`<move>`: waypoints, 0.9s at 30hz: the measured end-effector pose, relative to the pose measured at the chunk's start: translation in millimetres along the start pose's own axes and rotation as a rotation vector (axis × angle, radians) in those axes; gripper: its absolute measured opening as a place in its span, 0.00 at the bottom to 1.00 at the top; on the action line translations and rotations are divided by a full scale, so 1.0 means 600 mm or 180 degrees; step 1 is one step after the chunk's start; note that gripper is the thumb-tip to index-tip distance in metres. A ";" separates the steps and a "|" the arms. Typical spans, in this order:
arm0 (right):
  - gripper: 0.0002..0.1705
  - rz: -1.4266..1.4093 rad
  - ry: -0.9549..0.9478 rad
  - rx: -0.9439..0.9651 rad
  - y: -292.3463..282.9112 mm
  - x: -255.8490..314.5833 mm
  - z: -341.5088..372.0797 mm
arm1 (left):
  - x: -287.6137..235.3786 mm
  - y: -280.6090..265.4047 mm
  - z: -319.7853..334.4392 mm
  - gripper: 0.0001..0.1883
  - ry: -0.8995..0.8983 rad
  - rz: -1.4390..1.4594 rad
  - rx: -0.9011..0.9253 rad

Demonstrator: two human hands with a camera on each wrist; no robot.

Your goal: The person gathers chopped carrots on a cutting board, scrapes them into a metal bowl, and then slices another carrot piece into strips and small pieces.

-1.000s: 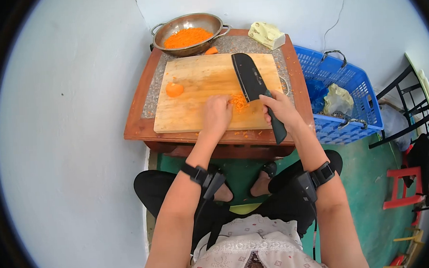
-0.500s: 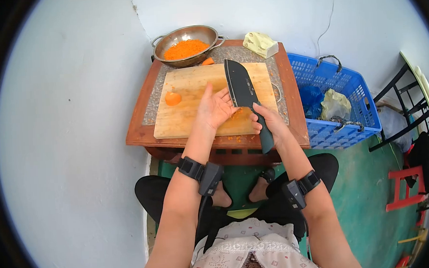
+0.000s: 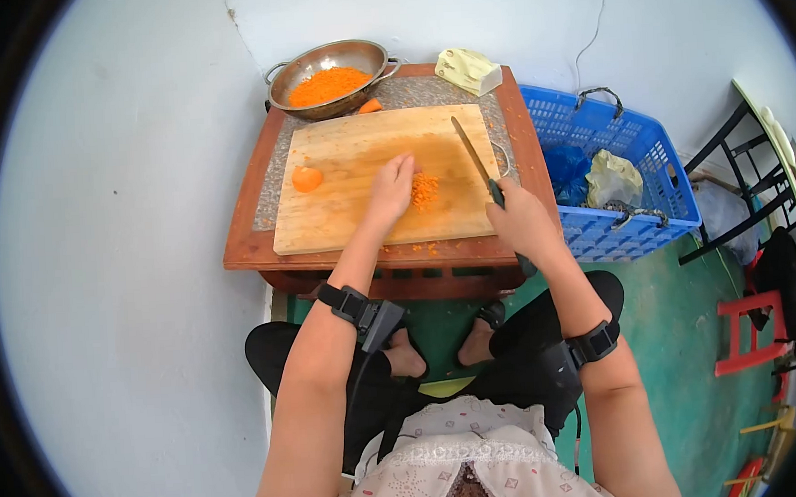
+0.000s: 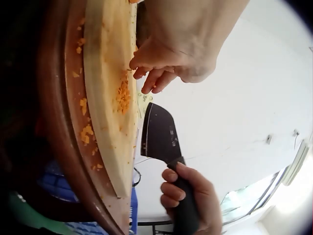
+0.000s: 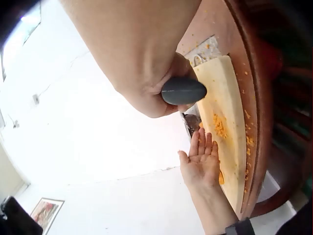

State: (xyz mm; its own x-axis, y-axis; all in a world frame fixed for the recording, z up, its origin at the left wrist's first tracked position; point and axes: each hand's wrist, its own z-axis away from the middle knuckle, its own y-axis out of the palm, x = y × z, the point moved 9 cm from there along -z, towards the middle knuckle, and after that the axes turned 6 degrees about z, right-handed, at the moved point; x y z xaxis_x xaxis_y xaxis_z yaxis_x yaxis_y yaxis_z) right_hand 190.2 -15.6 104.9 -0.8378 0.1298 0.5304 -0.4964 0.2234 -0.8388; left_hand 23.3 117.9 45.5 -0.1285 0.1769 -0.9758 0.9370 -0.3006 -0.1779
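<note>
In the head view the right hand (image 3: 524, 217) grips the dark handle of a black cleaver (image 3: 476, 154), its blade seen nearly edge-on over the right part of the wooden board (image 3: 356, 143). The left hand (image 3: 392, 188) is beside a small heap of chopped carrot (image 3: 425, 189), holding nothing. From the right wrist view, the left palm (image 5: 201, 169) faces that camera with fingers extended and orange bits on them. A carrot piece (image 3: 306, 179) lies at the board's left.
A metal pan (image 3: 366, 61) of chopped carrot stands at the table's back left, a carrot chunk (image 3: 370, 106) close by. A pale yellow packet (image 3: 468, 70) sits at the back right. The blue basket (image 3: 631, 236) with bags is right of the table.
The left palm was turned up beside the blade half a second ago; now that hand is apart from it. The blade has turned from broad side to nearly edge-on in the head view.
</note>
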 end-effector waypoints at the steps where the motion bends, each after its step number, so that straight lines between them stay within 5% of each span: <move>1: 0.14 0.0384 -0.0007 -0.0036 -0.002 0.014 0.010 | -0.002 -0.007 0.001 0.20 0.0146 -0.0172 -0.0143; 4: 0.12 0.0511 -0.0070 -0.0039 0.029 0.030 0.023 | -0.006 -0.045 0.024 0.15 0.0227 -0.0030 -0.0662; 7: 0.13 0.0050 -0.0379 0.0044 0.060 0.067 0.028 | -0.052 -0.077 0.075 0.12 0.0469 -0.0874 -0.1085; 10: 0.13 -0.0035 -0.0584 0.0059 0.048 0.097 0.026 | -0.053 -0.104 0.094 0.12 0.1195 -0.1492 -0.1532; 27: 0.28 0.0487 -0.0478 0.0452 0.064 0.101 0.014 | -0.041 -0.080 0.124 0.14 0.1149 -0.1486 -0.1732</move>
State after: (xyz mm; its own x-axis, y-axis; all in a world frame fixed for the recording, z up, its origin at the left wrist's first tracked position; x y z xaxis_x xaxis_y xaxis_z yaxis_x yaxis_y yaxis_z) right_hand 118.2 -7.1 103.7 -0.9247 0.0046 0.3808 -0.3795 0.0731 -0.9223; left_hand -42.8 58.1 68.6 -0.5206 0.4918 -0.6980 0.8513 0.3620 -0.3798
